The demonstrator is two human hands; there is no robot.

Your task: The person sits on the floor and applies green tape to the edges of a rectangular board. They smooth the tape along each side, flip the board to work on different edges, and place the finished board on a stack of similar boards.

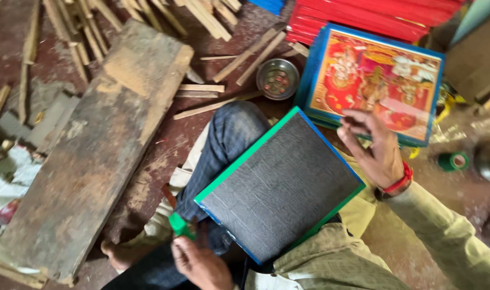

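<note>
**Framed board on the lap, workshop floor beyond**

Nearest, the left hand (201, 264) pinches a small green tape roll (181, 226) at the near corner of a dark grey rectangular board edged in green and blue (280, 185), which rests tilted on the person's knee. The right hand (373, 146), fingers loosely curled and holding nothing, hovers at the board's far right. Left lies a worn wooden plank (102, 145) on a reddish dusty floor (164, 142). Farther off: a blue-framed red picture (375, 80), a round metal bowl (278, 79) and scattered wooden strips (202, 16).
</note>
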